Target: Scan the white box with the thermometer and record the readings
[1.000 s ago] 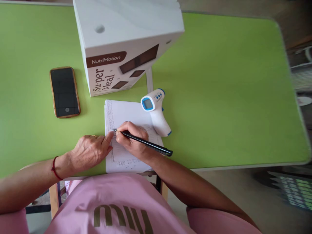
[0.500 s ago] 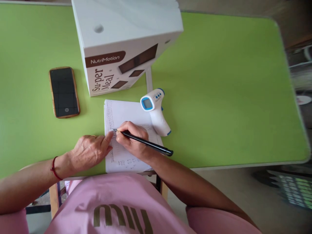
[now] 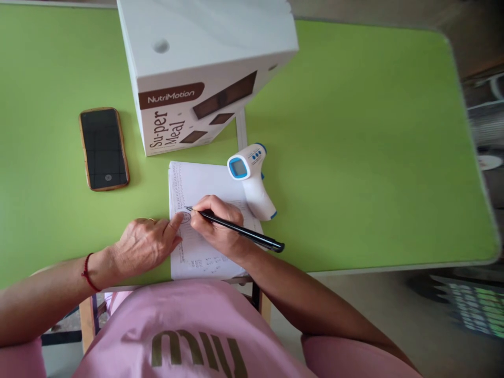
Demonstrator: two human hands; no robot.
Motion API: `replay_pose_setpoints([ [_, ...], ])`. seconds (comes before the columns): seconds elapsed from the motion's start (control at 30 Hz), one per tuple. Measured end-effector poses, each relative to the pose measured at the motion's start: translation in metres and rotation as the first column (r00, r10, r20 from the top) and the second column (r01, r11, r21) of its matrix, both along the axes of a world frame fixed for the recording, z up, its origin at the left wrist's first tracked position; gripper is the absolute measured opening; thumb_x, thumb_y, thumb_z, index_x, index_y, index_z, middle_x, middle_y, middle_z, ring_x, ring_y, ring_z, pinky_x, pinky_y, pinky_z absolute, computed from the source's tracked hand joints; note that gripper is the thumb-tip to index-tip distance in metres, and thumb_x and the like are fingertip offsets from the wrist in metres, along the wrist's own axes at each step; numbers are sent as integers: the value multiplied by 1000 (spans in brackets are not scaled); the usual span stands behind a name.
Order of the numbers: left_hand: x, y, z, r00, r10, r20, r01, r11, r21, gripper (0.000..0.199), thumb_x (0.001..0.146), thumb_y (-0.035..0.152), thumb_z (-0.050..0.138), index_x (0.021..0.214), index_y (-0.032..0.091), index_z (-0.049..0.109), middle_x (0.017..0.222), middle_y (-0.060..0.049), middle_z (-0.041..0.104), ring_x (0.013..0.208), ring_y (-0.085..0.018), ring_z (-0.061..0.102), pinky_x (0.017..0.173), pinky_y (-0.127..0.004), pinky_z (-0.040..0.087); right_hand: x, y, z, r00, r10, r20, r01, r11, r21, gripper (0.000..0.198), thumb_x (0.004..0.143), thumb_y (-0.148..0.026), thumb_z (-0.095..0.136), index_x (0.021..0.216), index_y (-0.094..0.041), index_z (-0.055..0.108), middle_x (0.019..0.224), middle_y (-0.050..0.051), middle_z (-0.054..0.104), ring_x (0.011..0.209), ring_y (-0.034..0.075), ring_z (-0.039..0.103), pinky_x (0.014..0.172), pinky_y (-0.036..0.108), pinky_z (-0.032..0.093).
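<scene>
Right hand [image 3: 218, 226], centre of frame: fingers curled closed around black pen [image 3: 240, 231], tip on the sheet, barrel slanting to lower right; forearm entering from lower right. Left hand [image 3: 144, 244], just left of it: flat and relaxed, palm down, holding nothing, fingertips pressing left edge of paper sheet [image 3: 197, 184]. Sheet lying centre, on green table [image 3: 354, 131]. Infrared thermometer [image 3: 252, 178] on sheet's upper right corner. Phone [image 3: 104, 148] left. White box [image 3: 197, 73] top centre.
</scene>
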State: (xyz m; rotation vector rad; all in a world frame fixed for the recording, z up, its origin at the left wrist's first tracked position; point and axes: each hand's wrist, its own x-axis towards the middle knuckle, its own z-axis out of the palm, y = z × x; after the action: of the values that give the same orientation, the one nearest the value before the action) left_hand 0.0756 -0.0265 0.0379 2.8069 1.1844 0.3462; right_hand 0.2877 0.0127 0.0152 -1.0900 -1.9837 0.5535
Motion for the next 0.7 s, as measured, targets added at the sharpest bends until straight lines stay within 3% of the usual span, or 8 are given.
replay_pose_setpoints([
  [0.3,-2,-1,-2,999,15,-28,-17,998,-54,35,109,22,48,139,7,56,70,-1,70,52,-19,66,41,-28,41,2,1,1,1000,18,-10,-18,999,-32,20,90,-14,63,80,-26,51,61,-6,62,51,11,57,54,22,46],
  [0.53,-1,0,-2,1000,2,17,-3,999,49,31,110,17,43,133,2,57,69,0,70,48,-18,64,38,-31,39,1,0,0,997,22,-67,-25,998,-53,18,93,-16,64,82,-25,55,64,-6,64,54,11,59,55,23,48],
  [0.7,0,-1,-1,1000,0,-24,0,1000,-9,34,109,18,47,137,3,57,71,-1,72,50,-18,66,39,-30,39,1,0,2,998,35,-42,-38,997,-70,18,95,-18,64,81,-25,56,64,-5,64,54,12,59,57,23,48],
])
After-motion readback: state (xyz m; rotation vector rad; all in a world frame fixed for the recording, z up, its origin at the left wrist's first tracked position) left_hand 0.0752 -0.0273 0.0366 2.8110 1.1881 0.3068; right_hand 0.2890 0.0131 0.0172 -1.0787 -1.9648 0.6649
